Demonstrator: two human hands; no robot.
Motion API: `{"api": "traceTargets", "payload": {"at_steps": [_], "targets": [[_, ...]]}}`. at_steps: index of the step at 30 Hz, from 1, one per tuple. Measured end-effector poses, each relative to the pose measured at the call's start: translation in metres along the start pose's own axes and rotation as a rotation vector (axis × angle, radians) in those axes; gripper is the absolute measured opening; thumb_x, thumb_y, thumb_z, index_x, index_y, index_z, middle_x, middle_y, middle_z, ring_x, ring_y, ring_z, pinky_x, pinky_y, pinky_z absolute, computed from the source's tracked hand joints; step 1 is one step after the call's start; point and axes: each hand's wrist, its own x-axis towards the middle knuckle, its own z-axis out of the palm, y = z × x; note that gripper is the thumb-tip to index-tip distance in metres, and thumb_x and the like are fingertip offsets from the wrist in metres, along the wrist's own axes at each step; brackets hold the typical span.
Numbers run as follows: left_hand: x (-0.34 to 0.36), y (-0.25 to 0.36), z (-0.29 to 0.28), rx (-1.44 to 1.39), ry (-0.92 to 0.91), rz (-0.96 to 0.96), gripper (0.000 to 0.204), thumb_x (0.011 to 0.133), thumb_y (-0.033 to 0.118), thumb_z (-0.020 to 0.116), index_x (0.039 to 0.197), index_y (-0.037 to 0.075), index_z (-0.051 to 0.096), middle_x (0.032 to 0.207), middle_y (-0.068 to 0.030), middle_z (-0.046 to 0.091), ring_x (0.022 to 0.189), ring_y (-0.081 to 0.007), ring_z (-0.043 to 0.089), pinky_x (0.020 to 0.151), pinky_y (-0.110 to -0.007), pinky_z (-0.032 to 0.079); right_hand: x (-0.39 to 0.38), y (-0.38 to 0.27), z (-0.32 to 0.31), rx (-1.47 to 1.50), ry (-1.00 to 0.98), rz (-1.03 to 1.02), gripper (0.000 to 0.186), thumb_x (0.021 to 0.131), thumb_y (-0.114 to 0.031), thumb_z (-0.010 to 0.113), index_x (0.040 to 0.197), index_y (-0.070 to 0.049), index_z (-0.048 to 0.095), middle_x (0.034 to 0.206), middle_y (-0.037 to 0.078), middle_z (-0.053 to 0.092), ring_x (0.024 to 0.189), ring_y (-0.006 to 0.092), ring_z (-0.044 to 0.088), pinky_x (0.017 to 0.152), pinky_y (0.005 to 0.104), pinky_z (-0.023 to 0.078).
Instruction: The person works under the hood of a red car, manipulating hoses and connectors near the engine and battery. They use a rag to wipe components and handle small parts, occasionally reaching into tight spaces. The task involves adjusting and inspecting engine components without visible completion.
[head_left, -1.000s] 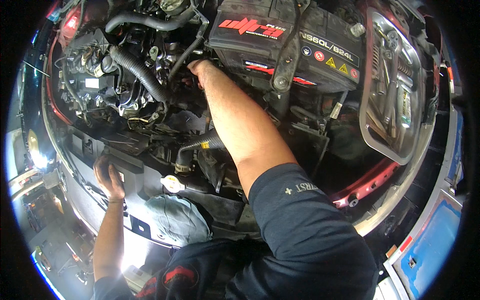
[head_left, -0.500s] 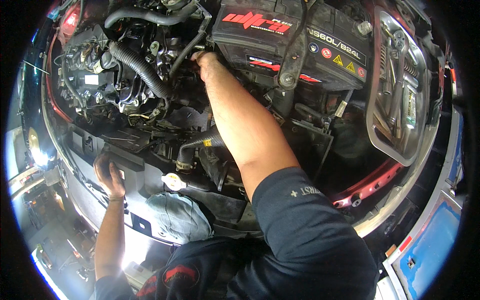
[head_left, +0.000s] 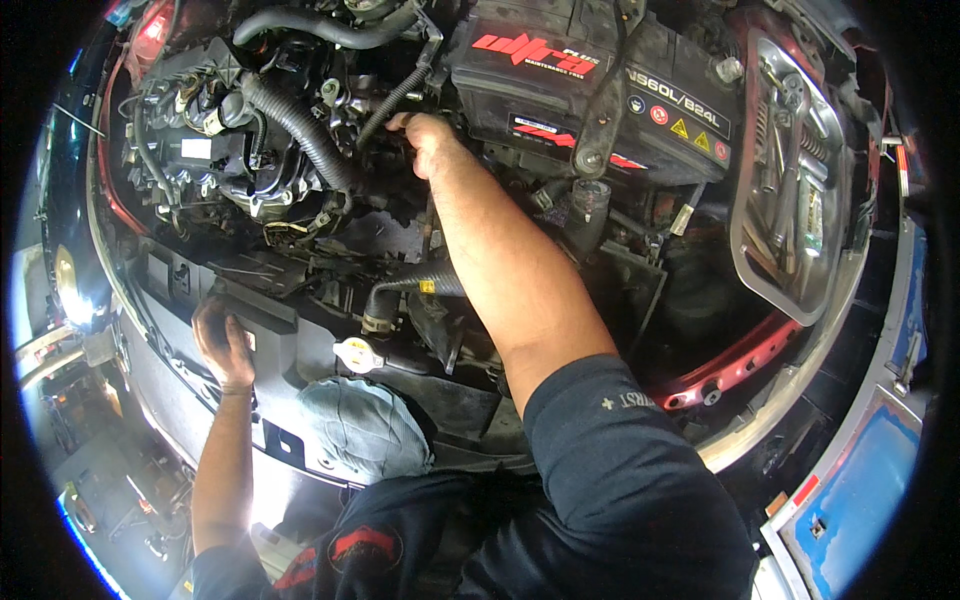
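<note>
My right hand [head_left: 432,143] reaches deep into a car's engine bay, between the engine [head_left: 200,150] and the black battery [head_left: 540,90]. Its fingers are curled beside a thin corrugated tube [head_left: 408,92]; whatever they grip is hidden among dark parts. Nearer to me, my left hand [head_left: 222,345] rests open on the black plastic panel [head_left: 270,335] along the front of the bay, fingers laid over it and holding nothing. A thick ribbed hose [head_left: 292,122] runs over the engine, left of my right hand. Under my right forearm passes a black coolant hose [head_left: 400,284].
A pale radiator cap [head_left: 357,354] sits before me, close to a grey-blue cloth cap [head_left: 365,430]. On the right, a metal tray [head_left: 742,240] holds wrenches, sockets and springs. A metal bracket [head_left: 590,140] crosses the battery's front. Beyond the fender stands a blue-topped cart [head_left: 870,480].
The view has shifted slightly, so the bay sits a little further right. My right hand stays at nearly the same spot, its wrist turned a little. My left hand keeps its place.
</note>
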Motion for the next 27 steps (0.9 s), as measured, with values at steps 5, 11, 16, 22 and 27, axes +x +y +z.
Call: {"api": "traceTargets", "payload": {"at_steps": [5,11,16,22,27], "targets": [[0.001,0.003,0.0,-0.011,0.0,-0.005,0.036,0.095,0.03,0.051,0.111,-0.003,0.056,0.111,-0.0193,0.057,0.105,-0.0347,0.055,0.093,-0.044,0.041,0.009,0.002,-0.004,-0.4,0.195,-0.082,0.063,0.075,-0.024,0.079,0.127,0.002,0.056,0.132,0.02,0.056,0.121,0.0311,0.053,0.103,0.042,0.04],[0.002,0.005,0.001,-0.033,0.012,-0.009,0.036,0.095,0.03,0.051,0.11,-0.002,0.056,0.111,-0.0188,0.057,0.105,-0.0341,0.055,0.093,-0.044,0.041,0.022,0.007,0.01,-0.637,0.281,-0.288,0.057,0.077,-0.006,0.072,0.13,0.0,0.051,0.132,0.018,0.055,0.117,0.0288,0.055,0.1,0.0383,0.043],[0.001,0.004,0.0,-0.03,0.012,0.005,0.037,0.095,0.032,0.051,0.11,-0.002,0.057,0.111,-0.0187,0.057,0.104,-0.0341,0.055,0.093,-0.043,0.041,-0.001,0.008,0.006,-0.21,0.202,-0.17,0.061,0.071,-0.019,0.081,0.124,0.001,0.059,0.139,0.018,0.05,0.128,0.0302,0.047,0.104,0.0424,0.036],[-0.002,-0.002,-0.001,-0.015,0.005,-0.025,0.038,0.095,0.034,0.052,0.109,-0.001,0.057,0.11,-0.0188,0.058,0.103,-0.0351,0.055,0.093,-0.044,0.041,-0.035,0.008,0.009,-0.178,0.157,-0.291,0.058,0.069,-0.012,0.081,0.122,0.001,0.061,0.126,0.015,0.061,0.113,0.0269,0.057,0.098,0.0406,0.041],[-0.002,-0.002,-0.001,0.003,0.006,-0.013,0.037,0.094,0.033,0.053,0.109,-0.001,0.057,0.111,-0.019,0.058,0.105,-0.0355,0.055,0.094,-0.044,0.041,-0.027,0.016,0.012,-0.543,0.154,-0.538,0.033,0.071,-0.006,0.078,0.103,-0.003,0.069,0.096,0.009,0.07,0.083,0.0211,0.066,0.078,0.0332,0.051]]}}
